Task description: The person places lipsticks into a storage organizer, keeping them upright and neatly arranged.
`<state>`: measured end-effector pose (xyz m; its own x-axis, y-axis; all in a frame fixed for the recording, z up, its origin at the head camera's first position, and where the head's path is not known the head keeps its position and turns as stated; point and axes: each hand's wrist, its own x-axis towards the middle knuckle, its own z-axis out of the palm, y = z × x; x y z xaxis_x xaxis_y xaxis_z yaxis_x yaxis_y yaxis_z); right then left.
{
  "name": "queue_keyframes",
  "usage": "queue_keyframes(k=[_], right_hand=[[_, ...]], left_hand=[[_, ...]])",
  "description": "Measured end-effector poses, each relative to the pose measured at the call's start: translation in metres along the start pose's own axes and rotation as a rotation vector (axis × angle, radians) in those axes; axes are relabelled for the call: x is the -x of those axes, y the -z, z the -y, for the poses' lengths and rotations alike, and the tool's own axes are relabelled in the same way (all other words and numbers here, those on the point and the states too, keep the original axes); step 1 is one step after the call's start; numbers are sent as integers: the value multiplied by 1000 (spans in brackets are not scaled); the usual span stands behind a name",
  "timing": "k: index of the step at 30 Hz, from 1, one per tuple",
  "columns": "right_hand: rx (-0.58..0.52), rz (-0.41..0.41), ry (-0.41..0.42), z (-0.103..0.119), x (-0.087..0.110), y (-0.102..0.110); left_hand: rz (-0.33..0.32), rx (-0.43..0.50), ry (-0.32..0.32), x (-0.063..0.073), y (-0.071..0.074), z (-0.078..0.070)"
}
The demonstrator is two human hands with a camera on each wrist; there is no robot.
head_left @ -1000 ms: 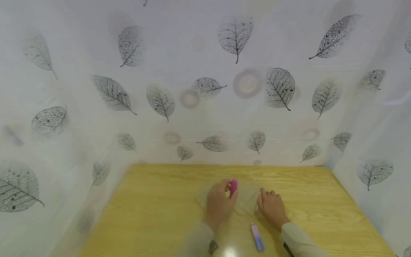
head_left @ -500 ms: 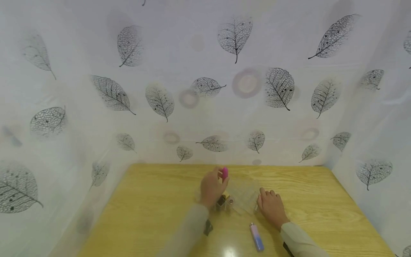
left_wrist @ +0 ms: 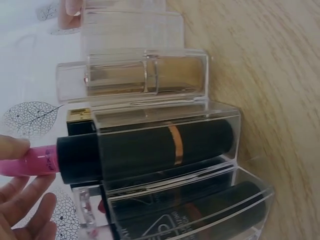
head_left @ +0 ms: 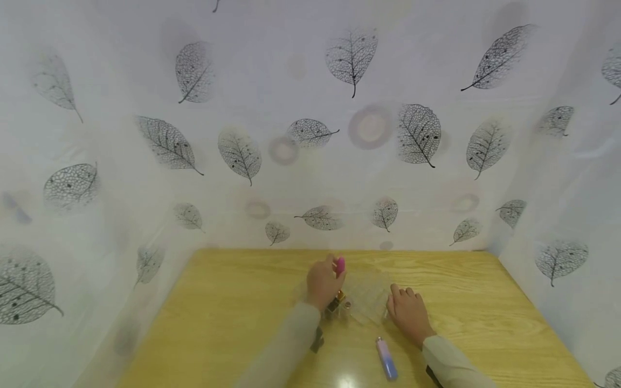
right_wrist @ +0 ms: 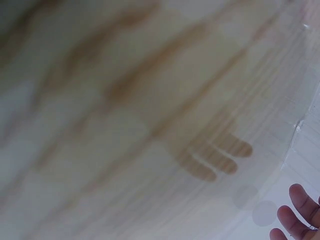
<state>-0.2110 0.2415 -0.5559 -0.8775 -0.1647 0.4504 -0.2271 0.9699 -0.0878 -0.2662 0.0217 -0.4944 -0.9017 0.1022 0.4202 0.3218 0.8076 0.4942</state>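
Note:
My left hand (head_left: 324, 283) pinches a bright pink lip gloss tube (left_wrist: 32, 161) with a black end between thumb and fingers. The tube's black end is at the mouth of a slot in the clear lipstick organizer (left_wrist: 192, 54). Inside that slot is a dark cylinder with a copper band (left_wrist: 175, 145); whether both are one piece I cannot tell. Neighbouring slots hold a gold lipstick (left_wrist: 120, 77) and another black lipstick (left_wrist: 220, 210). My right hand (head_left: 409, 314) is at the organizer's right end, fingers loosely bent; its contact with it is hard to see.
A pink-to-blue slim tube (head_left: 386, 358) lies on the wooden table (head_left: 218, 323), nearer me than the organizer. Leaf-printed white sheeting (head_left: 310, 178) rises behind the table and on both sides.
My left hand went left and away from me with the pink tube, uncovering cosmetics in the organizer, then came slightly back. The right hand has stayed by the organizer's end.

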Motion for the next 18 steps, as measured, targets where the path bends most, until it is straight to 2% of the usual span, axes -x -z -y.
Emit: queue_keyframes(k=[10,18], right_hand=[[3,9,-6,0,0,-1],[2,2,-7,1,-1,0]], left_hand=[[3,-32,48,5,-1,0],[-11,-53,23,6,-1,0]])
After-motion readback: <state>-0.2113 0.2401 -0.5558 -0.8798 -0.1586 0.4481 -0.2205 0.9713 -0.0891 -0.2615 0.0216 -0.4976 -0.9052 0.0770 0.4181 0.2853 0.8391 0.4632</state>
